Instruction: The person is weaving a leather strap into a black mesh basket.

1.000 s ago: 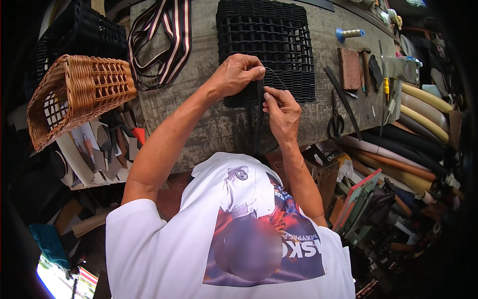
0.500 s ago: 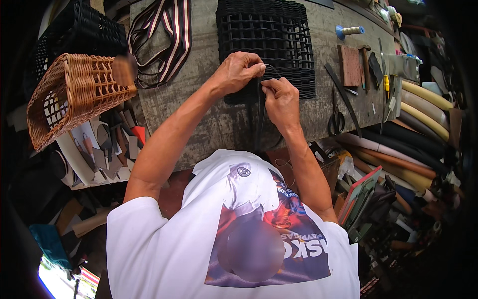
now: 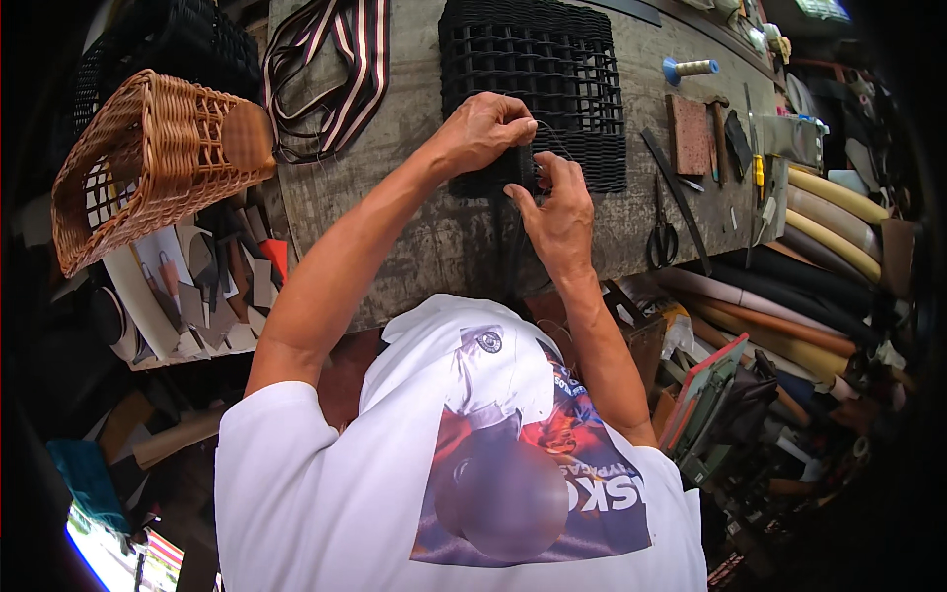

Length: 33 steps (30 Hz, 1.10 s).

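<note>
A narrow black strap (image 3: 526, 170) hangs below my left hand (image 3: 483, 136), whose thumb and forefinger pinch its upper end. My right hand (image 3: 560, 212) is just below and to the right, thumb and fingers spread apart around the strap. Its thumb lies against or close to the strap. Thin dark thread (image 3: 558, 136) loops between the two hands; its ends are hard to make out. Behind them a black woven basket (image 3: 533, 69) rests on the worn workbench (image 3: 395, 217), partly covered by my hands.
Striped webbing (image 3: 370, 79) and a brown wicker basket (image 3: 158, 163) are at left. On the right are a thread spool (image 3: 691, 69), scissors (image 3: 662, 237), a black strip (image 3: 676, 192), a reddish block (image 3: 688, 135) and a yellow-handled tool (image 3: 759, 173). Material rolls (image 3: 829, 227) are stacked beyond the bench.
My right hand has gone from a pinch near the thread to spread fingers lower by the strap. My left hand keeps its pinch and is slightly farther right. The whole view has shifted a little.
</note>
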Each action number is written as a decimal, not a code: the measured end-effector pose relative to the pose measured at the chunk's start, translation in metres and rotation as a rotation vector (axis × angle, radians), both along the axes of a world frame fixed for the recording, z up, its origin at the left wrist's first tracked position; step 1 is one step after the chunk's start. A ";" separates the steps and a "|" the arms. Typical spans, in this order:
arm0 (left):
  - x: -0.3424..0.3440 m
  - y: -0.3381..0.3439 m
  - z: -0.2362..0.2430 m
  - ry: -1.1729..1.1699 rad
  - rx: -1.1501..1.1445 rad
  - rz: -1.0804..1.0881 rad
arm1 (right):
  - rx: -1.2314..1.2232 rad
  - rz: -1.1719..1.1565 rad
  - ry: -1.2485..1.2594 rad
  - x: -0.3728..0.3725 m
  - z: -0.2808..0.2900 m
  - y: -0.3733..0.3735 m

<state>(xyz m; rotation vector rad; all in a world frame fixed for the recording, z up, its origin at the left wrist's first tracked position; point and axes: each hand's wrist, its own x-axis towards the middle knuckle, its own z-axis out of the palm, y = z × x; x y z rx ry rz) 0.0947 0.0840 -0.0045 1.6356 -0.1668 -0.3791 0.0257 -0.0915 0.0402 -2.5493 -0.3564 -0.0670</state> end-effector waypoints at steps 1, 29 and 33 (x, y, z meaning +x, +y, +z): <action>0.000 0.000 0.000 -0.007 -0.001 -0.001 | 0.025 -0.002 0.023 0.000 0.000 0.000; 0.015 0.019 0.002 0.056 -0.127 -0.110 | 0.323 -0.211 0.481 0.023 0.005 -0.012; 0.021 0.028 0.004 0.098 -0.207 -0.233 | 0.352 -0.203 0.500 0.026 0.003 -0.018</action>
